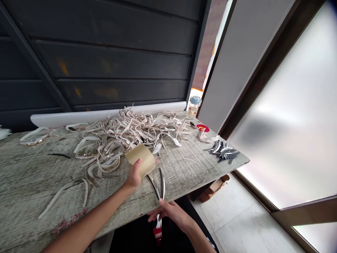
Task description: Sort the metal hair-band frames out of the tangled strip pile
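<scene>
My left hand [134, 174] grips a wide tan roll [142, 159] that looks like packing tape, thumb pressed on its near side, just above the table. At the table's front edge my right hand [172, 212] is closed, pinching thin curved black-and-silver strips [162, 184] whose upper ends spread apart toward the roll. Below the right fingers a red-and-white object [157, 232] shows against dark clothing; I cannot make out its kind. Beyond the roll lies a tangled heap of pale, shiny-edged strips [131, 128].
A small pile of dark and silver cut strips [223, 151] lies at the table's right end. Behind it are a red round piece [203, 128] and a blue-lidded bottle [194, 107]. A white tube [63, 118] runs along the back. A cardboard box [214, 188] sits under the table.
</scene>
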A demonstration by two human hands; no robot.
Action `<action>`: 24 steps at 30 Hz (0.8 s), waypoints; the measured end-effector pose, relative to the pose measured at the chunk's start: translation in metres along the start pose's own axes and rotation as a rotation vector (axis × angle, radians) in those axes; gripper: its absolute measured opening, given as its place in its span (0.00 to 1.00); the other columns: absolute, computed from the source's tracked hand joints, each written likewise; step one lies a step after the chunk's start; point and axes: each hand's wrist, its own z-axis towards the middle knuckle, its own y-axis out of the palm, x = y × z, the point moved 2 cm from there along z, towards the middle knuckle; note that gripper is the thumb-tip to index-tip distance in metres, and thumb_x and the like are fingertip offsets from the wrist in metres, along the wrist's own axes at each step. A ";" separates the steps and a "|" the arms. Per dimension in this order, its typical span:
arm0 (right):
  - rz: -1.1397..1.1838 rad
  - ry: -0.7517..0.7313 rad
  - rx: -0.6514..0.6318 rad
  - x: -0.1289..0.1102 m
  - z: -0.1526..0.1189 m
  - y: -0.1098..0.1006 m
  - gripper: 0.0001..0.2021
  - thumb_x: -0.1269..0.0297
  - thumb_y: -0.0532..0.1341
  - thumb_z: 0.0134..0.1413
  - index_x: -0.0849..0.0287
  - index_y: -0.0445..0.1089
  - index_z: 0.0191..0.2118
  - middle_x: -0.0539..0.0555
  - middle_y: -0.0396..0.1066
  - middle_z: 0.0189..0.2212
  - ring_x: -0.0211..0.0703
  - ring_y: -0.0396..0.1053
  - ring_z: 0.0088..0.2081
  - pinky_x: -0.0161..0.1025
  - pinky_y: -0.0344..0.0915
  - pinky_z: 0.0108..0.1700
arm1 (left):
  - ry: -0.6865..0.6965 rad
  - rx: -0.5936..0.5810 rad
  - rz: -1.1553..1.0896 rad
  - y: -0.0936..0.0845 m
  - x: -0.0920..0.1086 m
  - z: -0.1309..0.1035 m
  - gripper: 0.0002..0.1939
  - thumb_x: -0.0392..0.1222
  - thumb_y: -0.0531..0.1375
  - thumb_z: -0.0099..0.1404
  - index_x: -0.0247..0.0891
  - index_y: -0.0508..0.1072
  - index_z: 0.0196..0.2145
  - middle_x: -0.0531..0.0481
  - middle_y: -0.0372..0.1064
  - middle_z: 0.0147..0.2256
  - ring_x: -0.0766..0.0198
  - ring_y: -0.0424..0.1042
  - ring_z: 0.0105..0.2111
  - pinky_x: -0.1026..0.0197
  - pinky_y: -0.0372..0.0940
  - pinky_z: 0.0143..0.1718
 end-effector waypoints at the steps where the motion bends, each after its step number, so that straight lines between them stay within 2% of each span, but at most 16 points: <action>1: -0.061 0.040 -0.074 -0.005 -0.006 0.000 0.35 0.32 0.56 0.53 0.65 0.79 0.30 0.58 0.75 0.24 0.40 0.70 0.28 0.34 0.58 0.32 | 0.026 0.018 -0.015 -0.001 0.002 0.001 0.25 0.62 0.59 0.53 0.35 0.79 0.32 0.42 0.79 0.32 0.46 0.77 0.38 0.47 0.68 0.49; 3: -0.168 0.109 -0.199 -0.017 -0.019 -0.001 0.30 0.37 0.59 0.55 0.64 0.79 0.28 0.55 0.74 0.22 0.36 0.67 0.24 0.33 0.54 0.28 | 0.067 0.059 -0.037 -0.002 0.003 0.003 0.24 0.61 0.58 0.53 0.36 0.78 0.33 0.43 0.79 0.32 0.46 0.77 0.39 0.47 0.68 0.49; 4: -0.201 0.118 -0.203 -0.023 -0.025 -0.003 0.28 0.40 0.60 0.56 0.64 0.78 0.26 0.54 0.73 0.20 0.34 0.66 0.22 0.32 0.53 0.26 | 0.075 0.080 -0.045 -0.003 0.004 0.003 0.24 0.60 0.58 0.52 0.37 0.78 0.33 0.43 0.79 0.32 0.46 0.77 0.39 0.47 0.68 0.49; 6: -0.228 0.080 -0.082 -0.037 -0.032 -0.008 0.26 0.43 0.62 0.56 0.64 0.76 0.24 0.52 0.70 0.17 0.32 0.62 0.19 0.32 0.50 0.23 | 0.067 0.095 -0.038 -0.005 0.002 0.004 0.23 0.60 0.58 0.52 0.36 0.78 0.34 0.43 0.79 0.32 0.46 0.77 0.40 0.47 0.68 0.49; 9: -0.246 -0.005 0.166 -0.051 -0.030 -0.016 0.26 0.41 0.63 0.53 0.63 0.74 0.25 0.50 0.68 0.16 0.32 0.60 0.16 0.31 0.47 0.19 | 0.066 0.050 -0.003 -0.006 -0.001 0.004 0.24 0.60 0.59 0.54 0.35 0.78 0.34 0.41 0.79 0.32 0.46 0.77 0.39 0.47 0.67 0.49; 11: -0.281 -0.019 0.260 -0.055 -0.025 -0.017 0.26 0.39 0.62 0.52 0.63 0.74 0.27 0.50 0.69 0.19 0.32 0.61 0.16 0.31 0.47 0.17 | 0.064 0.003 0.014 -0.005 -0.002 0.002 0.24 0.61 0.59 0.54 0.36 0.78 0.33 0.41 0.79 0.33 0.46 0.77 0.38 0.46 0.67 0.50; 13: -0.389 -0.054 0.341 -0.058 -0.023 -0.014 0.24 0.41 0.61 0.55 0.61 0.75 0.32 0.52 0.73 0.24 0.34 0.63 0.17 0.32 0.52 0.18 | 0.048 -0.032 0.029 -0.005 -0.002 0.000 0.25 0.63 0.60 0.53 0.37 0.78 0.33 0.40 0.79 0.33 0.45 0.77 0.38 0.45 0.67 0.50; 16: -0.768 -0.250 0.494 -0.064 -0.026 -0.004 0.15 0.52 0.59 0.61 0.56 0.77 0.41 0.55 0.77 0.36 0.42 0.71 0.28 0.37 0.64 0.30 | 0.010 -0.064 0.046 -0.004 -0.003 -0.001 0.25 0.63 0.62 0.53 0.36 0.78 0.33 0.39 0.79 0.34 0.43 0.77 0.38 0.43 0.67 0.49; 19: -1.132 -0.426 0.530 -0.066 -0.031 0.007 0.11 0.59 0.60 0.63 0.50 0.77 0.47 0.55 0.76 0.47 0.51 0.71 0.44 0.46 0.64 0.47 | -0.043 -0.096 0.026 -0.004 -0.003 -0.001 0.25 0.63 0.63 0.52 0.36 0.78 0.33 0.39 0.79 0.33 0.42 0.78 0.38 0.43 0.68 0.48; 21: -1.259 -0.438 0.534 -0.065 -0.031 0.008 0.12 0.59 0.61 0.62 0.48 0.75 0.50 0.54 0.75 0.51 0.53 0.68 0.48 0.50 0.62 0.52 | -0.062 -0.121 0.019 -0.004 -0.003 -0.001 0.26 0.63 0.63 0.51 0.35 0.79 0.33 0.38 0.79 0.33 0.42 0.78 0.38 0.43 0.69 0.48; 24: -1.362 -0.424 0.541 -0.065 -0.025 0.003 0.15 0.58 0.61 0.63 0.46 0.72 0.55 0.52 0.71 0.56 0.54 0.64 0.53 0.52 0.59 0.53 | -0.051 -0.142 0.052 -0.004 -0.001 -0.003 0.29 0.66 0.60 0.53 0.34 0.81 0.32 0.38 0.79 0.33 0.42 0.77 0.39 0.44 0.68 0.48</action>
